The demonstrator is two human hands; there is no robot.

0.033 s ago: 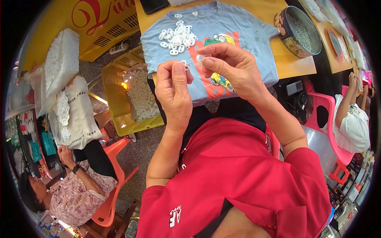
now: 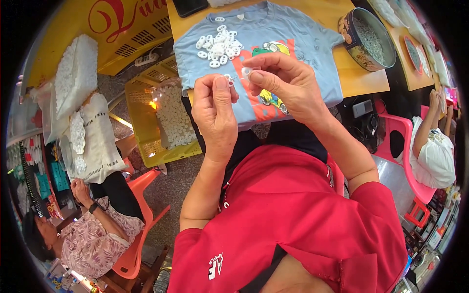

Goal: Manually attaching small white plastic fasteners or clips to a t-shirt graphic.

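My left hand (image 2: 215, 115) is closed, pinching a small white two-holed plastic piece (image 2: 229, 80) between thumb and forefinger. Just to its right, my right hand (image 2: 288, 83) holds another small white plastic piece (image 2: 246, 72) in its fingertips; its full shape is partly covered. A thin, pin-like thing seems to lie in the narrow gap between the two pieces, too small to make out surely. Beyond my hands, a loose pile of white two-holed plastic pieces (image 2: 223, 46) rests on a blue-grey T-shirt (image 2: 308, 36) spread over the table.
At the table's right stands a round tin (image 2: 351, 41) of small metal bits. Left of my legs, a yellow crate (image 2: 146, 139) holds a bag of white pieces (image 2: 173, 117). One person (image 2: 93, 234) sits at left, another (image 2: 427, 151) at right near a pink chair (image 2: 410, 146).
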